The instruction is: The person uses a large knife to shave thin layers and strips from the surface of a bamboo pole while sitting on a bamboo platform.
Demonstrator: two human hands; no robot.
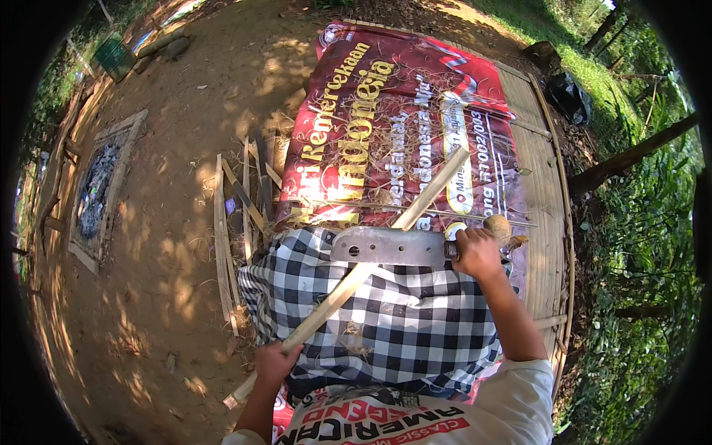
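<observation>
My right hand (477, 251) is closed round the wooden handle of a broad cleaver (389, 246). Its wide grey blade has several holes and lies across a pale bamboo strip (326, 308), covering part of it. Near the strip's lower end, my left hand (276, 362) grips it. The strip slants from lower left to upper right over my lap, its far end above a red printed banner (415, 96). A black-and-white checked cloth (400, 319) covers my lap. Thin curled shavings (348, 141) are scattered over the banner.
The banner lies on a bamboo platform (534, 170). Several split bamboo pieces (222, 245) lie on the dirt ground to my left. Farther left is a framed ash pit (100, 182). A black plastic bag (569, 96), a slanting pole (634, 156) and dense plants are on the right.
</observation>
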